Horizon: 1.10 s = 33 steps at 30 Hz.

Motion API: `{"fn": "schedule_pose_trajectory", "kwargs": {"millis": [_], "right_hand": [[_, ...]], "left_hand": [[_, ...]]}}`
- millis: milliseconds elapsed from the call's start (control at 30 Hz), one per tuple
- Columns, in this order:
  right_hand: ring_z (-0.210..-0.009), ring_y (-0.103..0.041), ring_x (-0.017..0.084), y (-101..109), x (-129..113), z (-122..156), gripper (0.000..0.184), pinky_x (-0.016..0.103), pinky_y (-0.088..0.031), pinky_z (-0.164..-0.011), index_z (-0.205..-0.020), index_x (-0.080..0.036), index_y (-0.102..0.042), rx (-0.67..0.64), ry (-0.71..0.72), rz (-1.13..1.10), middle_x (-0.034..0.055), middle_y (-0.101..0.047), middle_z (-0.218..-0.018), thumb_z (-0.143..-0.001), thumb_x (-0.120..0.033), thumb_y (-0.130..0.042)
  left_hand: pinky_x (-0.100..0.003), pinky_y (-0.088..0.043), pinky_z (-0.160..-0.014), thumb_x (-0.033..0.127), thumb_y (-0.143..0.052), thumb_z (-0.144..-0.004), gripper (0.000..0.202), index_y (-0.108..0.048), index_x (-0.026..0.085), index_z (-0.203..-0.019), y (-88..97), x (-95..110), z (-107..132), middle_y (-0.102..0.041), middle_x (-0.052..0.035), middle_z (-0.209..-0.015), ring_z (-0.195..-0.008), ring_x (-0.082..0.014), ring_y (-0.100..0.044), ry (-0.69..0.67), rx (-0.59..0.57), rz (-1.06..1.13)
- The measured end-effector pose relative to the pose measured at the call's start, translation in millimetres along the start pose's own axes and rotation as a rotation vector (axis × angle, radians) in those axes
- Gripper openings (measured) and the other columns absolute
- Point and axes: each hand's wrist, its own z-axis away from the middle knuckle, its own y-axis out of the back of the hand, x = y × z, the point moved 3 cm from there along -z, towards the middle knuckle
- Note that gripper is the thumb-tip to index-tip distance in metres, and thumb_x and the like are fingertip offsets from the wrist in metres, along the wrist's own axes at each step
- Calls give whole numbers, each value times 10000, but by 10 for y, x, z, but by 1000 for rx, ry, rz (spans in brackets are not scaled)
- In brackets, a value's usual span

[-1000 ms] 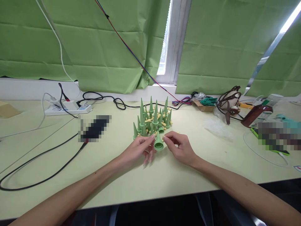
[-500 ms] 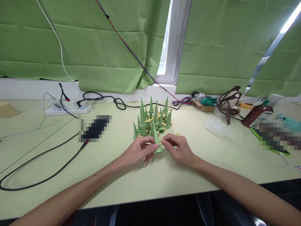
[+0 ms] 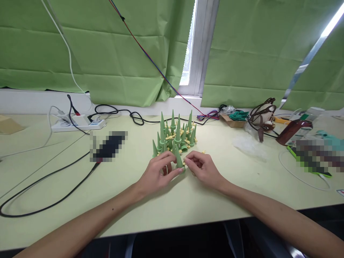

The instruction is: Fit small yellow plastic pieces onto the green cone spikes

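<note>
Your left grip (image 3: pixel 175 164) pinched the green cone (image 3: pixel 178 160) low, tip leaning leftward, in front of the cone cluster (image 3: pixel 177 134); your right grip (image 3: pixel 185 162) pinched a yellow piece (image 3: pixel 184 163) at the cone's right side.

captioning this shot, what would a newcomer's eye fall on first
Likely the cluster of green cones dotted with yellow pieces, in the middle. In front, the left hand holds another cone, and the right hand pinches a yellow piece at its side. Behind, green curtains hang either side of a bright window.
</note>
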Motion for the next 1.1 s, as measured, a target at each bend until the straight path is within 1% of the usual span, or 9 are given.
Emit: {"fn": "schedule_pose_trajectory", "kwargs": {"millis": [233,367,500,667,767,800,933,1033,1100], "right_hand": [[-464,-399,82,-25,31,-3,290,222,-310,-447,-788,-166,-587,-12,-50,-108,-50,-459,-551,-945,-409,-582],[-403,-351,68,-49,53,-23,324,213,-280,-405,-757,-170,-565,-67,-147,-238,-73,-431,-486,-943,-435,-582],[-386,-328,61,-49,62,-32,332,207,-270,-389,-746,-169,-562,-49,-174,-283,-81,-419,-464,-931,-442,-599],[-409,-360,64,0,82,-36,308,206,-299,-401,-758,-175,-554,59,-112,-267,-73,-431,-502,-939,-419,-607],[-421,-352,61,35,86,-39,282,206,-292,-404,-785,-176,-557,112,-80,-272,-73,-419,-530,-946,-402,-606],[-428,-351,62,42,82,-38,270,208,-291,-408,-795,-176,-560,121,-66,-268,-72,-416,-538,-950,-394,-602],[-472,-374,74,38,53,-10,217,219,-307,-445,-827,-176,-576,106,5,-191,-58,-431,-575,-965,-344,-580],[-499,-397,82,24,34,15,177,228,-321,-473,-840,-178,-585,88,69,-91,-47,-461,-600,-966,-301,-566],[-510,-410,86,20,30,21,161,231,-328,-486,-848,-179,-588,78,95,-50,-43,-473,-611,-966,-285,-559]], "left_hand": [[-207,-451,-519,243,-632,-924,86,-638,178,-979,22,6,25,-582,-38,-945,-531,-46,-488,-217,78,-162],[-205,-433,-519,152,-587,-941,186,-629,197,-1116,38,33,26,-579,-51,-977,-555,-52,-478,-430,106,-239],[-205,-422,-517,113,-533,-957,235,-613,196,-1162,46,42,22,-557,-62,-1003,-580,-59,-487,-460,91,-304],[-186,-461,-544,137,-582,-941,197,-586,178,-1134,66,43,16,-566,-57,-1026,-601,-51,-508,-355,114,-199],[-188,-457,-554,207,-580,-953,87,-590,162,-1027,84,44,-16,-588,-20,-880,-625,-76,-524,-219,128,-121],[-189,-450,-553,236,-553,-969,90,-598,160,-956,84,39,-31,-580,-3,-805,-620,-82,-522,-144,112,-96],[-197,-421,-499,388,-460,-1001,371,-576,154,-737,38,1,-67,-522,22,-632,-544,-88,-505,135,-57,94],[-205,-411,-454,456,-520,-960,342,-555,164,-786,1,-44,-52,-524,39,-608,-480,-86,-483,303,-136,249],[-206,-397,-436,460,-574,-927,310,-557,168,-822,-9,-61,-40,-530,47,-596,-452,-82,-459,361,-151,295]]}}
